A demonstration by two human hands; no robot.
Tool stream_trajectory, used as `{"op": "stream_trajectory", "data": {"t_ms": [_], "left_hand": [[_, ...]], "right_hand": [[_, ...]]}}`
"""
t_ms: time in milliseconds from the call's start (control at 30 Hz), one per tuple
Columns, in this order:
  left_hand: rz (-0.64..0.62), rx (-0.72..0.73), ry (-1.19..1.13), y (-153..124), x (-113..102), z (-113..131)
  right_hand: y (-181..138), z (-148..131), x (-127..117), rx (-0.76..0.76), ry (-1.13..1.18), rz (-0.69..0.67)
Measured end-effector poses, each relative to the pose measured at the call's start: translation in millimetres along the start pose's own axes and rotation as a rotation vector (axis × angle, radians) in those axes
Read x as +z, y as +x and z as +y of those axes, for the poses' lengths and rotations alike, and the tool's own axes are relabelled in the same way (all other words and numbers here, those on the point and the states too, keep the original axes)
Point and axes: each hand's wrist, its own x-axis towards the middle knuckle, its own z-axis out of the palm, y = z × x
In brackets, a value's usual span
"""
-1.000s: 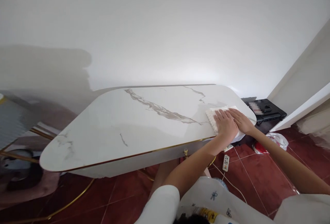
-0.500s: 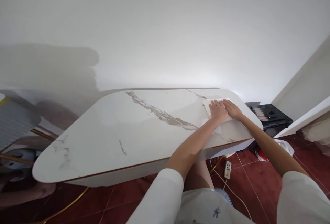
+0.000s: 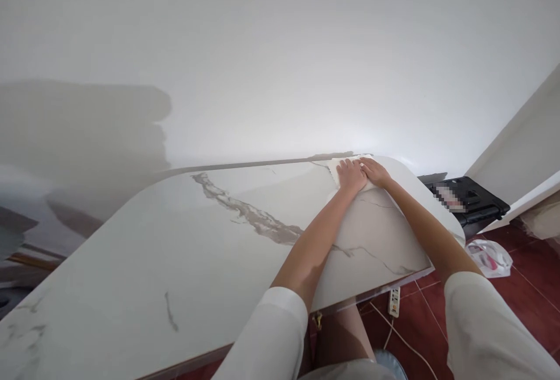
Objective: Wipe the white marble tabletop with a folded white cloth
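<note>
A white cloth (image 3: 334, 168) with a scalloped edge lies on the white marble-patterned tabletop (image 3: 227, 263), close to its far edge by the wall. My left hand (image 3: 351, 175) holds the cloth down, its fingers bent over it and pointing away from me. Beside it, my right hand (image 3: 375, 171) grips the cloth too, fingers together and their tips touching or nearly touching the left hand. Most of the cloth's middle is hidden under both hands.
Behind the table rises a plain white wall (image 3: 280, 59). A black case (image 3: 481, 199) stands off the right end. On the red tiled floor are a plastic bag (image 3: 490, 257) and a white power strip (image 3: 394, 302) with a cord.
Both hands have slid the cloth away from me and slightly left, up to the tabletop's far edge. My view has come closer over the table.
</note>
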Motion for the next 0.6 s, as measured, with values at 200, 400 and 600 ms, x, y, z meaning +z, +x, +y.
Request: {"op": "stream_trajectory", "data": {"t_ms": [200,400,600], "left_hand": [[-0.008,-0.002,0.018,26,3,-11],[-0.007,0.002,0.017,34,4,-12],[-0.001,-0.011,0.034,29,8,-1]], "right_hand": [[29,10,9,0.033,-0.026,-0.025],[39,18,14,0.007,-0.04,-0.013],[34,37,17,-0.106,-0.104,-0.01]]}}
